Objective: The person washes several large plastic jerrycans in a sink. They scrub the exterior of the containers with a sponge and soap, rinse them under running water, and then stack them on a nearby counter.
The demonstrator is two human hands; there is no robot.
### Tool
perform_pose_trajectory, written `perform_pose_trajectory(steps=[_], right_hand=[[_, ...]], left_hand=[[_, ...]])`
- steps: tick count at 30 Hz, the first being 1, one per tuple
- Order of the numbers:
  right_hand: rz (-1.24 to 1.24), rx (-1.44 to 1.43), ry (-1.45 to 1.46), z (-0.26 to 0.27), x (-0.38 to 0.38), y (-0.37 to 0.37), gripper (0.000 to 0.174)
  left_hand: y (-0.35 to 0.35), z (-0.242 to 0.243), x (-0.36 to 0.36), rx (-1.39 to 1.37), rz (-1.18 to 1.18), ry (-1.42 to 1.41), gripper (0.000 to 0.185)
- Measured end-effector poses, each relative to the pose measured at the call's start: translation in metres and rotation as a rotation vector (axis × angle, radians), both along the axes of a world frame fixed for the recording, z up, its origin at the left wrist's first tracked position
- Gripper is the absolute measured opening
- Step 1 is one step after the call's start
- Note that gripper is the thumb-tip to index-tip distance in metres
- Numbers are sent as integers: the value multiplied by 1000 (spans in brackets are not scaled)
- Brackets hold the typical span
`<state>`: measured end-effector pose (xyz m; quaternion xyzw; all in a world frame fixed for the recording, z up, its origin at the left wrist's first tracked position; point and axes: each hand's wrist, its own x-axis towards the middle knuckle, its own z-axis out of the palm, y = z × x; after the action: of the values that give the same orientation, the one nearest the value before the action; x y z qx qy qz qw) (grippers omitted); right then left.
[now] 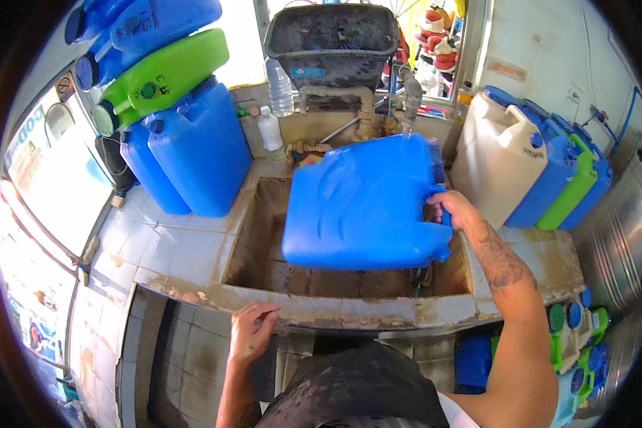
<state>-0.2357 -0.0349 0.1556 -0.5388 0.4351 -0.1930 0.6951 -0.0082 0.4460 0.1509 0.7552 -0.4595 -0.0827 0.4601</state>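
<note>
My right hand [453, 207] is closed around the handle of a large blue plastic jerrycan [364, 203]. The jerrycan lies on its side above the tiled sink basin [267, 267], its capped end toward the right. Its top edge is just below a grey pipe outlet [408, 96], where water seems to run down. My left hand [254, 329] is beside the sink's front ledge, fingers loosely curled and apart, holding nothing. The lower part of the basin behind the jerrycan is hidden.
Blue jerrycans [200, 155] stand at the left with a green jerrycan [166, 75] and more blue ones stacked above. A white jerrycan [492, 155] and several others line the right. A black plastic tub [331, 59] sits behind the sink; a white bottle [269, 128] stands near it.
</note>
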Motion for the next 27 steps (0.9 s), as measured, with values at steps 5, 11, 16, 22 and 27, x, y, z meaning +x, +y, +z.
perform_pose_trajectory(steps=[5, 11, 16, 22, 27], right_hand=[[571, -599, 231, 32, 102, -25, 18], [828, -1270, 329, -30, 155, -62, 60], [177, -1762, 279, -78, 81, -89, 55], [74, -778, -154, -62, 17, -135, 41], [47, -1112, 196, -88, 35, -186, 31]], left_hand=[[-124, 44, 2, -54, -302, -305, 16], [-326, 19, 21, -58, -215, -911, 43], [-438, -16, 4, 549, -403, -682, 54], [-506, 5, -52, 550, -648, -577, 57], [-447, 4, -14, 632, -724, -538, 57]])
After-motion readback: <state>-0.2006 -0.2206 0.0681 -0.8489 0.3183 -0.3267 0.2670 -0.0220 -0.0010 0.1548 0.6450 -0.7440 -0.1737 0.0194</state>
